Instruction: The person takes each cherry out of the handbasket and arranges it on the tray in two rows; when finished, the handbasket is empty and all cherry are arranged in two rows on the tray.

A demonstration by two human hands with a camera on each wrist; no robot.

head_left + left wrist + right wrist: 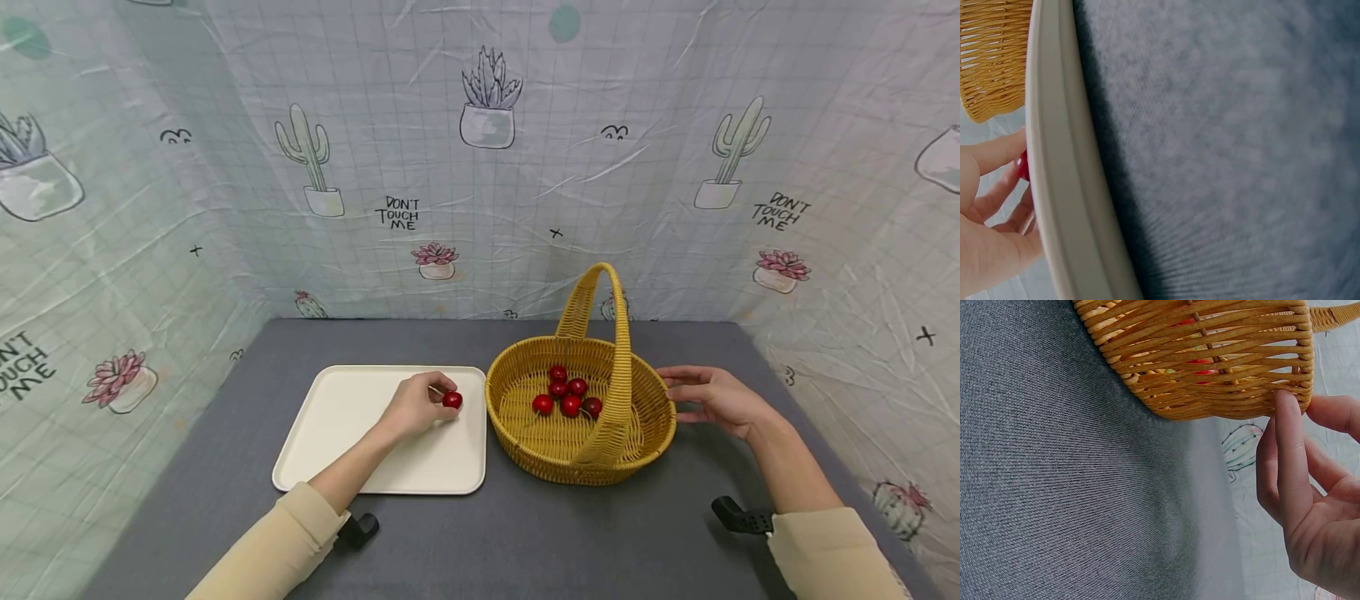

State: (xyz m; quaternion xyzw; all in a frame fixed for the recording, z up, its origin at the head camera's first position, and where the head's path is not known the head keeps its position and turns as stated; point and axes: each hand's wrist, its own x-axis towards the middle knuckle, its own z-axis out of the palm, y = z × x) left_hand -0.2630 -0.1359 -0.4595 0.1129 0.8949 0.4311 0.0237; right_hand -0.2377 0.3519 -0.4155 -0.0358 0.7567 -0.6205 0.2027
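My left hand (416,407) is over the right part of a cream tray (337,425) and pinches a dark red cherry (452,400) between thumb and fingers. In the left wrist view, the tray's rim (1060,137) hides most of that cherry (1023,165). My right hand (723,402) is at the right side of a yellow wicker basket (525,442). Its fairly straight fingers touch the outer wall near the rim, as the right wrist view shows on the weave (1210,400). Several cherries (570,406) lie inside the basket.
The basket's tall arched handle (618,367) rises over its right part. Tray and basket stand side by side on a dark grey tabletop (525,533). A pale cloth with cactus prints (555,183) hangs behind and along both sides.
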